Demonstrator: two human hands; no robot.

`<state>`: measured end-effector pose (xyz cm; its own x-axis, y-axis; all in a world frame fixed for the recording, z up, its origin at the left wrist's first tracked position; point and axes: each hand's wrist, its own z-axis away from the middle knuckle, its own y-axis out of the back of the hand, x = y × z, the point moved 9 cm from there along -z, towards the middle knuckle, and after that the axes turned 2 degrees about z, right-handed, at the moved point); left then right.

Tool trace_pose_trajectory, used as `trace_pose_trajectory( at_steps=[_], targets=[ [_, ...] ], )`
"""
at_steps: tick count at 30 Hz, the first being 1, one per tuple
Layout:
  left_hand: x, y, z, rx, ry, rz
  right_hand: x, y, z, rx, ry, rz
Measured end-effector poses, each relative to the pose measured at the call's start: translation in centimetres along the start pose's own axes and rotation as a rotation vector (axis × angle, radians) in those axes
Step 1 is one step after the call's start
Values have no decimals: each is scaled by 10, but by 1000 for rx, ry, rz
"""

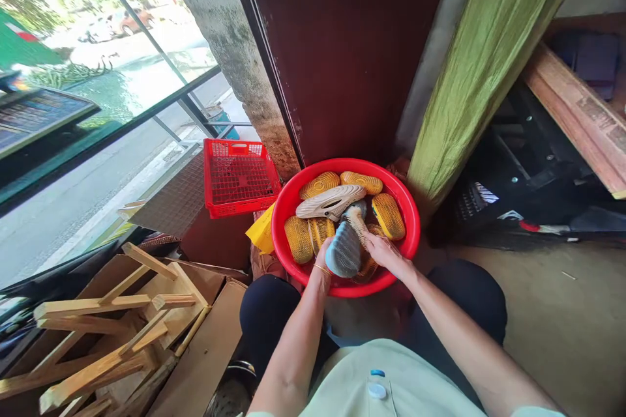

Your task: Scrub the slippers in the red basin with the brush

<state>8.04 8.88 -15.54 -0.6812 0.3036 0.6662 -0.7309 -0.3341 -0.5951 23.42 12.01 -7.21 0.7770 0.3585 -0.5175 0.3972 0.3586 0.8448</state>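
Note:
A red basin [415, 225] stands between my knees with several shoes in it. My left hand [323, 264] is closed on the near end of a grey and light-blue shoe [346, 251], tilted over the basin's near side. My right hand [386, 254] is closed around a pale, bristled brush [358, 223] that touches the shoe's side. Behind them lies a whitish shoe with ridges and an opening [330, 202]. Around it are several yellow mesh-textured shoes, including a yellow shoe [388, 216] at the right and another yellow shoe [298, 239] at the left.
A red plastic crate [242, 176] stands left of the basin, beside a yellow sheet [262, 229]. Wooden stool frames [117, 319] lie on cardboard at the lower left. A dark red door [352, 45] rises behind, with a green curtain [489, 71] to the right.

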Motion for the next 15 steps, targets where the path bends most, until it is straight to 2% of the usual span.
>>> trace_pose_trajectory(
  at_steps=[3, 5, 7, 9, 11, 12, 15],
  targets=[
    [-1, 2, -2, 7, 82, 49, -19, -7, 27, 9, 144, -95],
    [-1, 2, -3, 25, 86, 82, -24, -9, 43, 8, 203, -110],
    [0, 0, -2, 38, 77, 103, -12, -8, 49, 0, 146, -37],
    [9, -1, 1, 66, 39, 98, 12, 0, 43, -3, 25, 70],
    [32, 2, 5, 126, -75, 24, 39, 16, 32, 37, -91, 140],
    [50, 4, 8, 176, -174, -50, 50, 26, 25, 69, -131, 154],
    [99, -1, 14, 229, -370, -389, 76, 46, 1, 152, -215, 187]
  ],
)
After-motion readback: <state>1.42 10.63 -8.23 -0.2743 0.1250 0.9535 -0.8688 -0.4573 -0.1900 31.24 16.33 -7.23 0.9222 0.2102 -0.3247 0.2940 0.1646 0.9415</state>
